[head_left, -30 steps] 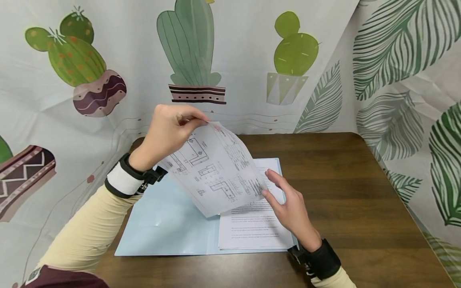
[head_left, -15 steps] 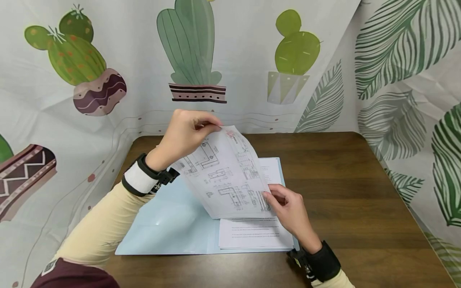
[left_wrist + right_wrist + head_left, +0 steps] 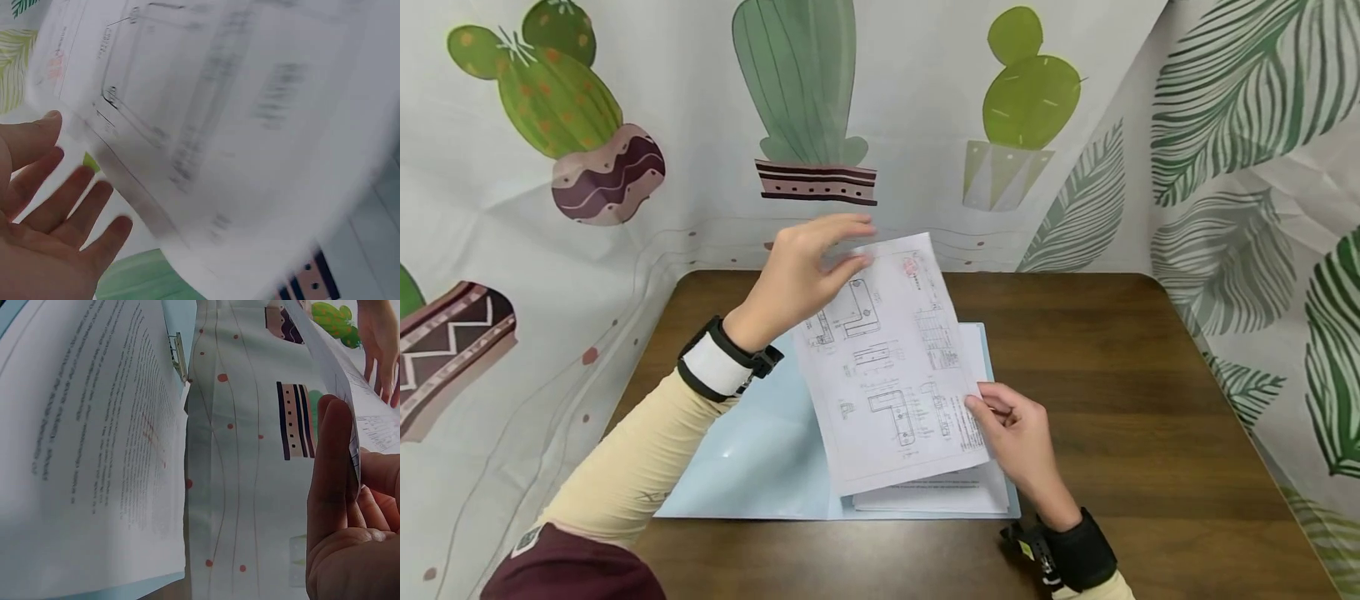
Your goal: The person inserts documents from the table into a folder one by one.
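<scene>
A white sheet with technical drawings (image 3: 891,367) hangs above an open light-blue folder (image 3: 752,454). My right hand (image 3: 1009,419) pinches the sheet's lower right edge; in the right wrist view the thumb (image 3: 331,469) presses on that edge. My left hand (image 3: 817,260) is at the sheet's upper left corner with straight fingers. In the left wrist view its fingers (image 3: 59,200) are spread beside the blurred sheet (image 3: 237,112) and hold nothing. A stack of text pages (image 3: 943,497) lies in the folder's right half, below the sheet.
The folder lies on a dark wooden table (image 3: 1112,375). A cactus-and-leaf print curtain (image 3: 625,100) closes off the back, left and right sides. A metal clip (image 3: 179,356) holds the text pages (image 3: 94,444) at the top of the folder.
My left hand has let go of the sheet's top corner and opened. My right hand went from flat beside the sheet to pinching its right edge, and the sheet swung right and flattened.
</scene>
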